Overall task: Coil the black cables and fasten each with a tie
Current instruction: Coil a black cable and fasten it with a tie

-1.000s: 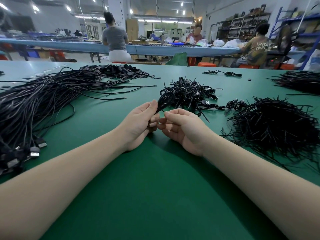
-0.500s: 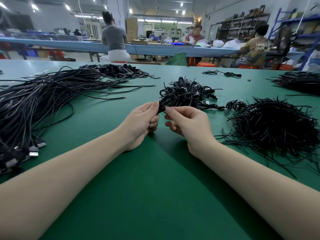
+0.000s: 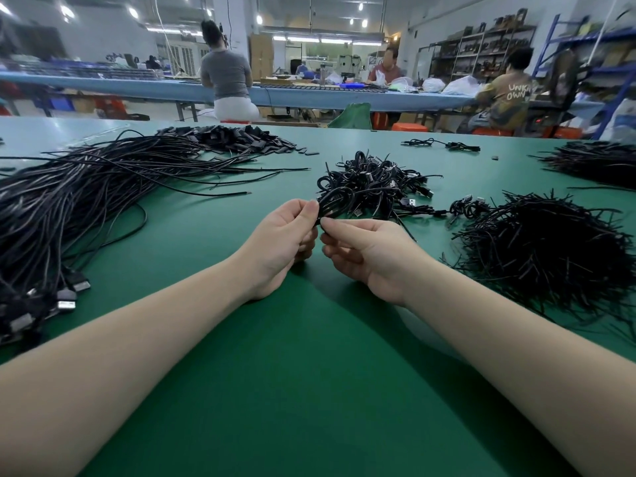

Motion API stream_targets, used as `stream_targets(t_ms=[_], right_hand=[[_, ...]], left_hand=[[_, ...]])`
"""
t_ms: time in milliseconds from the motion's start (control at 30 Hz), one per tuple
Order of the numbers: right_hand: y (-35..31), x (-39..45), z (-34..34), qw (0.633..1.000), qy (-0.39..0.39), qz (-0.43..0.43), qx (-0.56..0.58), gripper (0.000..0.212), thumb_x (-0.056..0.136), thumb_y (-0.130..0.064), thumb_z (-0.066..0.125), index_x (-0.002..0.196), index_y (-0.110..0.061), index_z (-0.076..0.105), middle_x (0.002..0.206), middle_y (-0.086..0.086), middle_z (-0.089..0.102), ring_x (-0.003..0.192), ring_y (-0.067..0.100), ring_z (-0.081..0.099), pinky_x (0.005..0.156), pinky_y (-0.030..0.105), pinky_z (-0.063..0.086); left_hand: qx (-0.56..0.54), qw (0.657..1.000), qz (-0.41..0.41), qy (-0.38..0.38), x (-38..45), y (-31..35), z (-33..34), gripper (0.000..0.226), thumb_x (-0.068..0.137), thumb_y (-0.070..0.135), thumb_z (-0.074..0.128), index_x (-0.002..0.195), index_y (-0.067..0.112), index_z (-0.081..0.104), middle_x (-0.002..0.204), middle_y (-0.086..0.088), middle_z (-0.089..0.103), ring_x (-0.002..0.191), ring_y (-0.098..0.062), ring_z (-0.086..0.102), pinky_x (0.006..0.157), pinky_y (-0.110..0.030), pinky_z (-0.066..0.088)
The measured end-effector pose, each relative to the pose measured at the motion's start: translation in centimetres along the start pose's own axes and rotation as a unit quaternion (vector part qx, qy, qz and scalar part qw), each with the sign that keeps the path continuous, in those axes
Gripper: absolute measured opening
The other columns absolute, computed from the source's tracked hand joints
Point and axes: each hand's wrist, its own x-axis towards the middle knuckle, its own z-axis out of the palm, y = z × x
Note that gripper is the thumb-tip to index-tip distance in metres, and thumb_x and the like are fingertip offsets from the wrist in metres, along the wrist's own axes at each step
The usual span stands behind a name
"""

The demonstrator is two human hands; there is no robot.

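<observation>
My left hand (image 3: pixel 282 242) and my right hand (image 3: pixel 361 253) meet above the green table (image 3: pixel 309 390). Between their fingertips they hold a coiled black cable (image 3: pixel 335 203); the left thumb and fingers pinch the coil, and the right thumb and forefinger pinch a thin black tie at its near side. Just behind lies a heap of coiled cables (image 3: pixel 371 182). A big bundle of loose black cables (image 3: pixel 75 201) with USB plugs sprawls on the left. A mound of black ties (image 3: pixel 547 249) sits on the right.
A pile of flat black pieces (image 3: pixel 230 139) lies at the back left. Another dark heap (image 3: pixel 599 160) sits at the far right, and a single cable (image 3: pixel 444 143) lies near the far edge. Several people work at a long blue bench (image 3: pixel 292 92) behind.
Both hands have risen slightly and moved forward with the coil. The right hand has turned more palm-down, its thumb and forefinger now pinching at the coil's near side.
</observation>
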Motion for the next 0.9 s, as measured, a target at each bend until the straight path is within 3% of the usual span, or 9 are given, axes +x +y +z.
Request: stream_targets(t_ms=[300, 500, 567, 633, 733, 833, 900], right_hand=[[-0.6, -0.3, 0.2, 1.0, -0.012, 0.027, 0.003, 0.008, 0.083, -0.013, 0.072, 0.078, -0.01, 0.067, 0.067, 0.003, 0.07, 0.054, 0.01, 0.065, 0.052, 0.017, 0.052], [-0.6, 0.1, 0.5, 0.981, 0.07, -0.098, -0.151, 0.015, 0.081, -0.01, 0.072, 0.067, -0.012, 0.066, 0.055, 0.0, 0.064, 0.054, 0.011, 0.061, 0.054, 0.02, 0.052], [-0.6, 0.3, 0.3, 0.944, 0.105, -0.162, -0.268, 0.017, 0.08, -0.016, 0.072, 0.064, -0.016, 0.067, 0.057, -0.002, 0.066, 0.058, 0.013, 0.061, 0.06, 0.026, 0.053], [-0.8, 0.2, 0.0, 0.885, 0.13, -0.228, -0.385, 0.017, 0.08, -0.023, 0.072, 0.064, -0.019, 0.068, 0.058, -0.006, 0.066, 0.056, 0.004, 0.058, 0.058, 0.018, 0.048], [-1.1, -0.1, 0.1, 0.833, 0.151, -0.296, -0.442, 0.017, 0.082, -0.024, 0.071, 0.066, -0.02, 0.067, 0.059, -0.013, 0.061, 0.052, -0.002, 0.052, 0.052, 0.008, 0.036], [-1.0, -0.2, 0.2, 0.801, 0.16, -0.325, -0.477, 0.015, 0.086, -0.023, 0.066, 0.074, -0.015, 0.069, 0.067, -0.008, 0.064, 0.06, 0.005, 0.055, 0.06, 0.021, 0.044], [-0.7, -0.3, 0.3, 0.75, 0.155, -0.336, -0.547, 0.013, 0.089, -0.019, 0.061, 0.08, -0.012, 0.066, 0.076, 0.001, 0.066, 0.07, 0.019, 0.06, 0.064, 0.03, 0.048]], left_hand=[[0.069, 0.996, 0.05, 0.035, -0.2, -0.2, 0.3, 0.023, 0.103, 0.024, 0.041, 0.081, 0.018, 0.045, 0.047, 0.017, 0.042, 0.044, -0.001, 0.035, 0.049, -0.014, 0.033], [0.084, 0.992, 0.049, 0.082, -0.2, -0.2, 0.8, 0.022, 0.102, 0.025, 0.042, 0.082, 0.018, 0.048, 0.051, 0.015, 0.043, 0.045, -0.003, 0.035, 0.048, -0.017, 0.031], [0.093, 0.99, 0.044, 0.101, -0.2, -0.1, 1.1, 0.022, 0.102, 0.027, 0.043, 0.083, 0.018, 0.051, 0.057, 0.01, 0.045, 0.048, -0.006, 0.036, 0.051, -0.021, 0.032], [0.151, 0.981, 0.046, 0.111, -0.1, 0.0, 1.1, 0.022, 0.101, 0.032, 0.044, 0.085, 0.019, 0.054, 0.062, 0.006, 0.048, 0.054, -0.011, 0.039, 0.057, -0.028, 0.034], [0.273, 0.95, 0.071, 0.134, 0.0, 0.7, 1.1, 0.028, 0.099, 0.041, 0.044, 0.079, 0.022, 0.053, 0.061, 0.009, 0.054, 0.056, -0.013, 0.045, 0.06, -0.03, 0.037], [0.324, 0.931, 0.067, 0.156, -0.3, 1.0, 1.3, 0.031, 0.099, 0.043, 0.041, 0.076, 0.024, 0.049, 0.062, 0.009, 0.057, 0.059, -0.011, 0.049, 0.058, -0.03, 0.036], [0.331, 0.93, 0.048, 0.152, -0.6, 1.1, 1.7, 0.032, 0.1, 0.043, 0.04, 0.076, 0.021, 0.048, 0.065, 0.005, 0.06, 0.062, -0.016, 0.052, 0.06, -0.031, 0.037]])
